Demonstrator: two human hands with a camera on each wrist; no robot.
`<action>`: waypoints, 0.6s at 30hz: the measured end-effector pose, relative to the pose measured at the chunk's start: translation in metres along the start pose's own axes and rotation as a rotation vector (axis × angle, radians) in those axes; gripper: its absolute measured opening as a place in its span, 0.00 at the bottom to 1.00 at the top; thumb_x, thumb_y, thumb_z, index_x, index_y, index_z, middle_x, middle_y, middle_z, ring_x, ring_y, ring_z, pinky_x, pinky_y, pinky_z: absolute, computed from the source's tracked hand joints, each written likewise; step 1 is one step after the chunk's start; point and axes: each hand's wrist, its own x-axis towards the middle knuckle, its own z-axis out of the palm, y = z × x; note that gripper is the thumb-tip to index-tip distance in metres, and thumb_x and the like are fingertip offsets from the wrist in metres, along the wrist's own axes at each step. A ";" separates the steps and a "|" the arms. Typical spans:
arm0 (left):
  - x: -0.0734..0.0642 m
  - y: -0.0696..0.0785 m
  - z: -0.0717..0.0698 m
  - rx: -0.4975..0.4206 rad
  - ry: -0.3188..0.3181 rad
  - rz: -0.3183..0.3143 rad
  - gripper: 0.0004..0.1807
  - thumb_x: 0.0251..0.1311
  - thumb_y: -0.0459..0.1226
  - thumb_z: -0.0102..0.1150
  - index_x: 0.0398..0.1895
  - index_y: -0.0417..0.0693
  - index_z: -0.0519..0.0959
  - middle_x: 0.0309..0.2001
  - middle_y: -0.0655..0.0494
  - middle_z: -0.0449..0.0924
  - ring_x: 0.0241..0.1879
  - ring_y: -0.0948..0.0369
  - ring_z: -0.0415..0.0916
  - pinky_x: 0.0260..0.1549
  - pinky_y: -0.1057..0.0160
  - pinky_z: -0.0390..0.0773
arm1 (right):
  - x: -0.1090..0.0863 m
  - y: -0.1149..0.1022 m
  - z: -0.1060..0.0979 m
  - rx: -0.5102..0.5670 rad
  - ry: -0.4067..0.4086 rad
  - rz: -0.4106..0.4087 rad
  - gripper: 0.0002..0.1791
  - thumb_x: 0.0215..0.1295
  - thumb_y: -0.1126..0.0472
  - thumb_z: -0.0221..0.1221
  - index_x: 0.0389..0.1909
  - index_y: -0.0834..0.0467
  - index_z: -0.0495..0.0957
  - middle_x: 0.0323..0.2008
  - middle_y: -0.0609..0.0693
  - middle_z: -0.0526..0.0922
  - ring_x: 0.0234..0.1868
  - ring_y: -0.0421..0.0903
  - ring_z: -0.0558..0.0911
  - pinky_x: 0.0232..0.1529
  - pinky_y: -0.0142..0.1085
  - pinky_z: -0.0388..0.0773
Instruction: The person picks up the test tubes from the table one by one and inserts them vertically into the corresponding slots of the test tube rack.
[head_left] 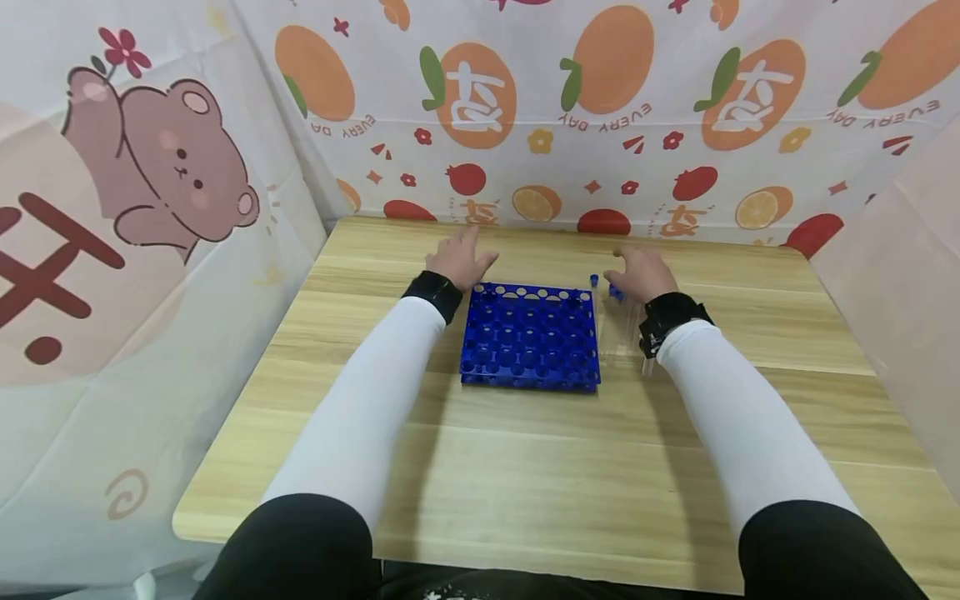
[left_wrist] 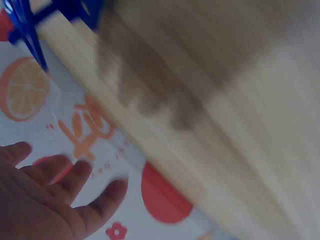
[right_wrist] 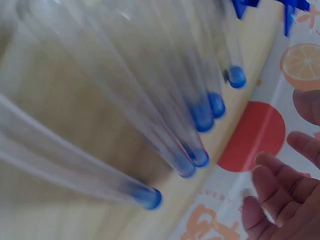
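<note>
A blue test tube rack (head_left: 531, 337), with rows of round holes, stands on the wooden table. Past its far left corner my left hand (head_left: 459, 258) is held with fingers spread and holds nothing. In the left wrist view the left hand (left_wrist: 55, 195) shows against the printed cloth. My right hand (head_left: 643, 273) hovers over the capped ends of several clear test tubes, right of the rack. In the right wrist view, several tubes with blue caps (right_wrist: 202, 117) lie side by side, apart from the loosely bent fingers (right_wrist: 280, 185), which hold nothing.
The wooden table (head_left: 510, 475) runs up to a hanging cloth (head_left: 540, 167) with fruit prints at the back. Another cloth (head_left: 150, 292) with a bear print hangs on the left, and a pale cloth (head_left: 900, 275) on the right.
</note>
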 end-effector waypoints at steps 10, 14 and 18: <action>-0.021 -0.002 0.009 -0.397 -0.212 0.058 0.29 0.72 0.49 0.48 0.68 0.42 0.66 0.63 0.41 0.72 0.59 0.49 0.72 0.55 0.50 0.78 | -0.002 0.003 0.027 0.071 -0.065 -0.066 0.27 0.67 0.54 0.59 0.63 0.63 0.71 0.48 0.63 0.82 0.43 0.56 0.82 0.43 0.49 0.79; -0.035 -0.008 0.010 -0.478 -0.247 0.072 0.31 0.69 0.45 0.53 0.71 0.40 0.62 0.64 0.38 0.69 0.61 0.47 0.70 0.57 0.48 0.76 | -0.006 -0.003 0.033 0.063 -0.088 -0.075 0.25 0.67 0.55 0.58 0.63 0.60 0.72 0.40 0.59 0.82 0.35 0.52 0.79 0.35 0.44 0.76; -0.050 -0.016 0.012 -0.580 -0.270 0.026 0.38 0.67 0.41 0.57 0.75 0.42 0.54 0.65 0.36 0.65 0.62 0.45 0.68 0.60 0.46 0.73 | -0.009 -0.006 0.036 0.077 -0.109 -0.069 0.25 0.68 0.56 0.59 0.64 0.59 0.71 0.43 0.58 0.83 0.38 0.51 0.80 0.36 0.43 0.77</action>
